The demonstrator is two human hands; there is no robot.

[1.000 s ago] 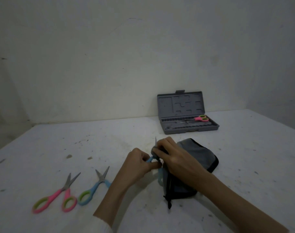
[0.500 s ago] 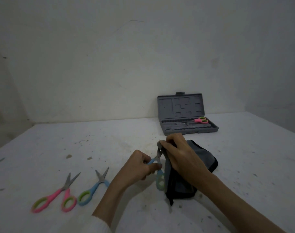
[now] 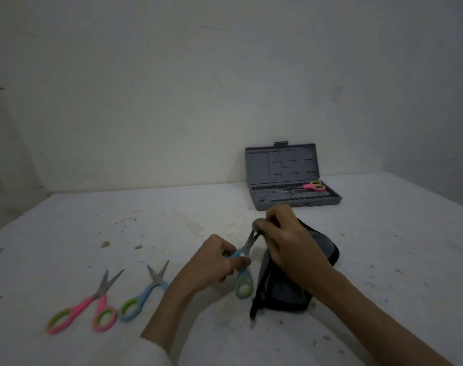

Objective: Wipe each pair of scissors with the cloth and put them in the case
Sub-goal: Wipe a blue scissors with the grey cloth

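My left hand (image 3: 217, 260) grips the blue handle of a pair of blue-and-green scissors (image 3: 243, 282), blades pointing up and away. My right hand (image 3: 288, 239) pinches a fold of the grey cloth (image 3: 286, 289) around the blade tips. The rest of the cloth, dark-edged, lies on the table under my right forearm. An open grey case (image 3: 267, 204) stands at the back by the wall, with pink scissors (image 3: 313, 186) inside. On the left lie pink-and-green scissors (image 3: 85, 307) and blue-and-green scissors (image 3: 143, 294).
The white table (image 3: 119, 233) is speckled with dirt marks and meets a plain wall at the back. Its right edge runs off past the case.
My right hand has slid the cloth up along the blades toward their tips. The left hand has tilted the scissors, so the lower green handle loop now hangs in view.
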